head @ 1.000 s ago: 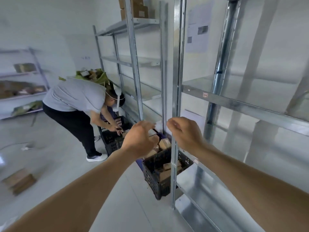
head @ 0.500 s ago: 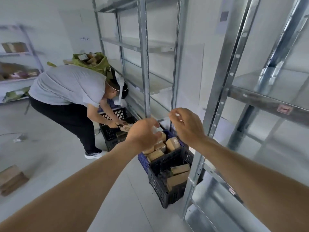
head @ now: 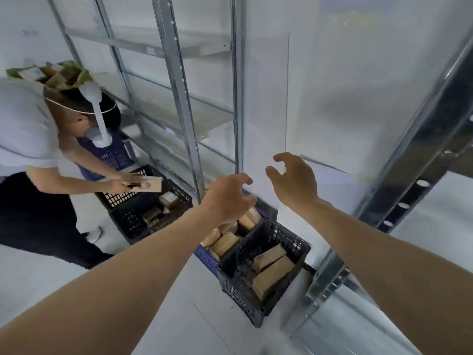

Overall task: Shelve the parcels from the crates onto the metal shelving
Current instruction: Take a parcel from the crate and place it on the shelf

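my two bare forearms reach forward from six o'clock. my left hand (head: 226, 197) hangs in the air with its fingers loosely curled and nothing in it, and my right hand (head: 294, 180) is just beside it at three o'clock, fingers spread wide and relaxed, also holding nothing. neither hand touches anything.

below my hands, toward six o'clock, a black plastic crate (head: 266, 275) sits on the floor with brown cardboard parcels (head: 272, 267) lying in it. touching its ten o'clock side is a blue crate (head: 206, 257), with more brown parcels (head: 225, 242) in it, partly hidden by my left hand.

at four o'clock a steel upright of the metal shelving (head: 399, 160) rises beside the black crate. more uprights and bare shelf decks stand at twelve o'clock.

at nine o'clock another person (head: 28, 139) bends over a second black crate (head: 143, 208), holding a flat parcel (head: 151, 184) above it in both hands. behind that person, at ten o'clock, a green sack (head: 64, 73) holds further parcels.
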Tool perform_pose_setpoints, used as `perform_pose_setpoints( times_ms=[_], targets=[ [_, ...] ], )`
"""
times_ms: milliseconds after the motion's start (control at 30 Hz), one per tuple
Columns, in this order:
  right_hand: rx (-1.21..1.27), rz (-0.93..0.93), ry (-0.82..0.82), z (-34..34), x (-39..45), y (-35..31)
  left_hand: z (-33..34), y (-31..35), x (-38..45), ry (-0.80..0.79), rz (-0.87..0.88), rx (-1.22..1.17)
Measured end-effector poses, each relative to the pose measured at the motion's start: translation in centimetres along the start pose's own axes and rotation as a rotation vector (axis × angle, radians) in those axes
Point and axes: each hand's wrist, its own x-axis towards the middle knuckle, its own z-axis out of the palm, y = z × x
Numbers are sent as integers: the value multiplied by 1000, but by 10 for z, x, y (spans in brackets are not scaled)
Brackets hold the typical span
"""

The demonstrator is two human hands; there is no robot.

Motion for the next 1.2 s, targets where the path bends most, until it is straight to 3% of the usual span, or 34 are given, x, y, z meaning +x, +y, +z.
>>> perform_pose_setpoints(
  times_ms=[300,600,933,1200],
  targets=[
    [90,248,50,78,104,46,26,-51,137,-146,10,17],
    [78,374,42,124,175,75,63,-96,249,-277,-17,-90],
    [110,802,175,190,197,193,197,-144,346,-680,47,-190],
    [189,1097,170,303,155,300,342,-218,353,-872,-215,-306]
  ],
)
